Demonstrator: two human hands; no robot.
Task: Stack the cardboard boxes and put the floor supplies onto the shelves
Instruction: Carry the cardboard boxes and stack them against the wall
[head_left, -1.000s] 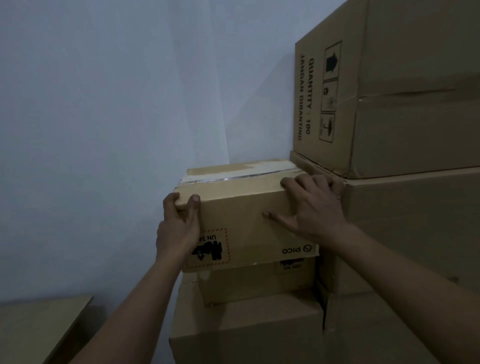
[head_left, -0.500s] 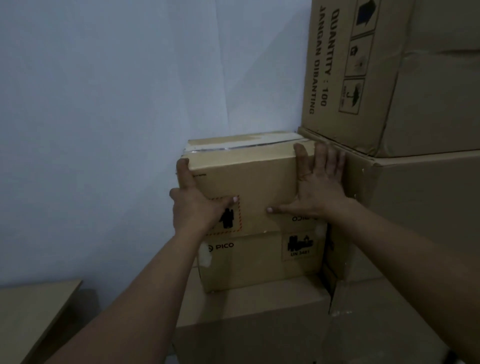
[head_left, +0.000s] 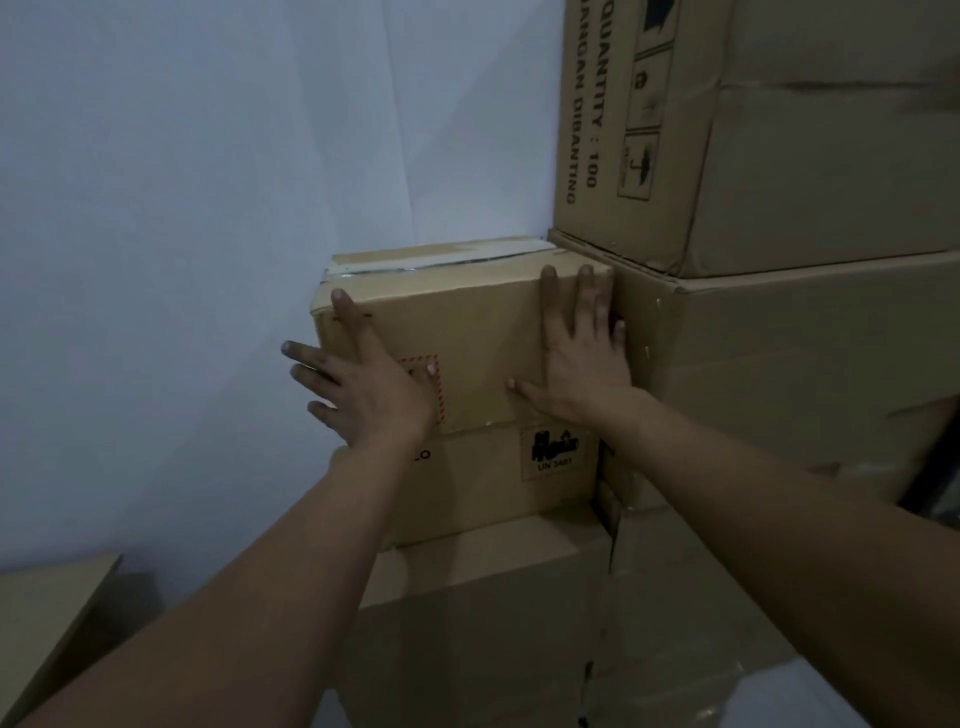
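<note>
**Small cardboard box** (head_left: 467, 332) resting on a like-sized lower box (head_left: 483, 478) marked UN 3481. The lower box stands on a broader carton (head_left: 483, 597), in the corner between the pale wall (head_left: 208, 208) and a taller stack (head_left: 779, 364) at right.

The left hand (head_left: 374, 384) lies flat on the front face near its left edge, with several straight fingers reaching past the corner into free air. The right hand (head_left: 582, 364) lies flat near the right edge, fingers straight, close against the taller stack. Neither hand grips the box.

Probable hazards:
- Pressure heavier on one side could skew the box on its support.
- The left side has no neighbour, so a sideways shove could slide the box off that open edge.
- The right fingers risk being pinched against the stack.
</note>
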